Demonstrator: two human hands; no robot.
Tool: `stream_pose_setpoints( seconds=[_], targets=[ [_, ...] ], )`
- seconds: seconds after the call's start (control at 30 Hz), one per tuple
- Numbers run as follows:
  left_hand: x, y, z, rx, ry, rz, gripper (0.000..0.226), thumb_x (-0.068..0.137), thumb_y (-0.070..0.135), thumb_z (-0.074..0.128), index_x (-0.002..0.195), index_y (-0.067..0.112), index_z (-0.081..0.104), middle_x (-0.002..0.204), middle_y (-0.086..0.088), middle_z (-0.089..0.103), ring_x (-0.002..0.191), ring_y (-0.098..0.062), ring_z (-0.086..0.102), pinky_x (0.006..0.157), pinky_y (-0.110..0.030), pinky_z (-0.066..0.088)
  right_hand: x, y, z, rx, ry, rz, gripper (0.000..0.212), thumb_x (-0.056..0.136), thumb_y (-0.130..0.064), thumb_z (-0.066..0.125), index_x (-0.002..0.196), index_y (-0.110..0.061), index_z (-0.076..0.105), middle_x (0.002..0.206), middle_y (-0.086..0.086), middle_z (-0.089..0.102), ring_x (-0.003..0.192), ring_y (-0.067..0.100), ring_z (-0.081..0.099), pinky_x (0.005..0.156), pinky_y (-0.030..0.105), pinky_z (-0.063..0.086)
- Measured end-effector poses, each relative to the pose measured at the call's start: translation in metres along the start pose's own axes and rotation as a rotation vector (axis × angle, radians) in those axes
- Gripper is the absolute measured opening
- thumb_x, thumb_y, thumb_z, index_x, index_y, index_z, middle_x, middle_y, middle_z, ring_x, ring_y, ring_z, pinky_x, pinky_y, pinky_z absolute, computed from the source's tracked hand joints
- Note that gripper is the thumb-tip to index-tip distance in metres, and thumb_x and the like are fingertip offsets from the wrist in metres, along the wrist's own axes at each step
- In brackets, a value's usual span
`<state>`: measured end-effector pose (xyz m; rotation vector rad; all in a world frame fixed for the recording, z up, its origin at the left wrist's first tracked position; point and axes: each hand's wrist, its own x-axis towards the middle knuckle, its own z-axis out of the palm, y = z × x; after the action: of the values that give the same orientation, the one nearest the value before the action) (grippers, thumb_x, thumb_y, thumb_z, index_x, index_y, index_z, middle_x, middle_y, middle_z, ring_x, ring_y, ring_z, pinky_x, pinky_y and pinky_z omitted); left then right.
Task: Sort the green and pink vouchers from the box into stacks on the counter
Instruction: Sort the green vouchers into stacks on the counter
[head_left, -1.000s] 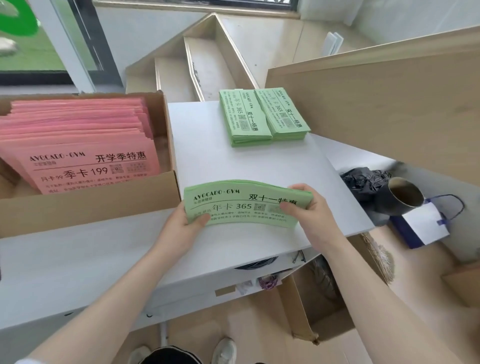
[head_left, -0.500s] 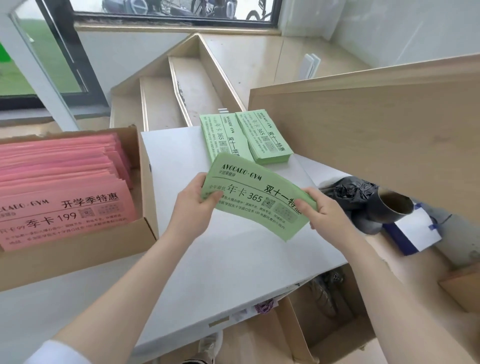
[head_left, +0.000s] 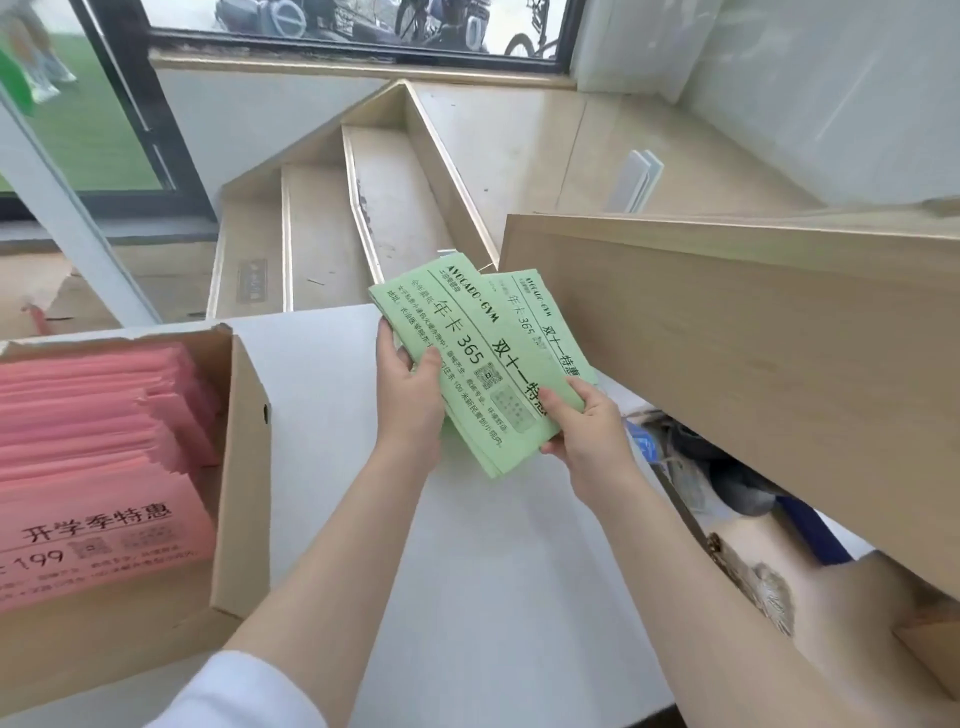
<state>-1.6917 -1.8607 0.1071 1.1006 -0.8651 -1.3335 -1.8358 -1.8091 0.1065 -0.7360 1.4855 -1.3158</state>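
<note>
Both hands hold a bundle of green vouchers (head_left: 467, 364) turned lengthwise away from me, over the far part of the white counter (head_left: 467, 571). My left hand (head_left: 410, 384) grips its left long edge, thumb on top. My right hand (head_left: 582, 421) pinches its near right corner. The bundle hovers over the left green stack and hides it. The right green stack (head_left: 545, 322) shows just beyond it, against the wooden panel. Pink vouchers (head_left: 93, 447) fill the cardboard box (head_left: 244, 467) at the left.
A tall wooden panel (head_left: 753, 364) borders the counter on the right. Behind the counter, wooden steps (head_left: 363, 208) run down toward a window. Below the counter's right edge lie dark bags (head_left: 727, 478) and a brown box (head_left: 753, 582).
Both hands carried the green bundle from the counter's near edge toward the far green stacks and turned it from crosswise to lengthwise. The camera tilted up and forward.
</note>
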Motion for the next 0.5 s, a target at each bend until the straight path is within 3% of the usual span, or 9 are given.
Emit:
stream_pose_setpoints(
  seconds=[0.17, 0.37, 0.43, 0.5],
  targets=[
    [0.052, 0.012, -0.001, 0.157, 0.039, 0.049, 0.047, 0.096, -0.001, 0.034, 0.132, 0.027, 0.044, 0.111, 0.004, 0.064, 0.095, -0.007, 0.065, 0.071, -0.022, 0.056, 0.03, -0.012, 0.023, -0.098, -0.084, -0.01, 0.037, 0.089, -0.008, 0.059, 0.125, -0.011, 0.051, 0.115, 0.005, 0.062, 0.082, 0.015, 0.065, 0.052, 0.021, 0.054],
    [0.11, 0.011, 0.0, 0.378, -0.048, 0.015, 0.044, 0.094, -0.001, 0.036, 0.126, 0.025, 0.049, 0.111, 0.005, 0.064, 0.098, -0.013, 0.064, 0.073, -0.026, 0.053, 0.058, -0.016, 0.041, -0.294, -0.098, -0.07, 0.04, 0.089, -0.009, 0.058, 0.126, -0.017, 0.046, 0.113, -0.002, 0.06, 0.063, 0.004, 0.067, 0.074, 0.032, 0.058],
    [0.121, 0.007, 0.0, 0.48, -0.075, -0.024, 0.04, 0.094, 0.002, 0.038, 0.122, 0.027, 0.051, 0.11, 0.004, 0.064, 0.095, -0.015, 0.064, 0.073, -0.028, 0.052, 0.063, -0.015, 0.042, -0.448, -0.117, -0.083, 0.032, 0.088, -0.013, 0.06, 0.119, -0.016, 0.051, 0.104, -0.005, 0.063, 0.06, 0.005, 0.066, 0.068, 0.027, 0.056],
    [0.131, -0.002, -0.004, 0.608, -0.096, -0.081, 0.036, 0.09, 0.01, 0.042, 0.11, 0.037, 0.054, 0.108, 0.007, 0.066, 0.095, -0.017, 0.064, 0.084, -0.04, 0.051, 0.068, -0.011, 0.041, -0.627, -0.147, -0.093, 0.024, 0.087, -0.018, 0.062, 0.11, -0.013, 0.056, 0.095, -0.004, 0.066, 0.062, 0.012, 0.066, 0.062, 0.024, 0.052]
  ],
)
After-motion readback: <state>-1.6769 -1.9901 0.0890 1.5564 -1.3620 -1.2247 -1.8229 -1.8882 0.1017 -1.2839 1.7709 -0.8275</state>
